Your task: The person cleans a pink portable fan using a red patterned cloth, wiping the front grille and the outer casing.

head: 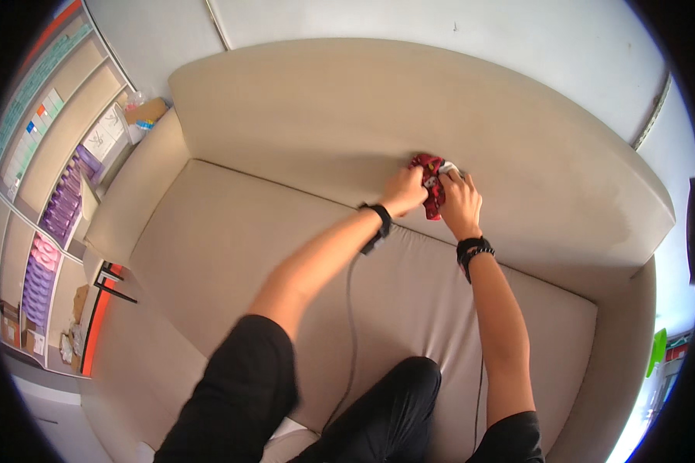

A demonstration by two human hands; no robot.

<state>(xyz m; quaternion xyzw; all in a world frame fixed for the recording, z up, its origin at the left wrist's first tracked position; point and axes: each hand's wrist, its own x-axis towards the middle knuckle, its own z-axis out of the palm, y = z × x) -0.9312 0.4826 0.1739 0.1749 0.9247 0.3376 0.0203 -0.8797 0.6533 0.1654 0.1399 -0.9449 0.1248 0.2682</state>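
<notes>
Both of my hands grip a red patterned cloth (434, 191) in front of the beige sofa backrest (324, 98). My left hand (405, 190) holds its left side with bent fingers. On the right, my right hand (462, 199) pinches the cloth near a white patch at its top. The cloth is bunched, and its lower end hangs between my hands. Whether it touches the backrest I cannot tell. Below lies the sofa seat (255, 243), with my bent knee (417, 370) resting on it. A damp-looking darker patch (614, 223) marks the backrest at the right.
Shelves (40, 173) with boxes and purple items stand at the left. The sofa's armrests (145, 179) close in both ends. A cable (352, 324) runs down from my left wristband and another (479, 399) from my right. A white wall (394, 17) rises behind.
</notes>
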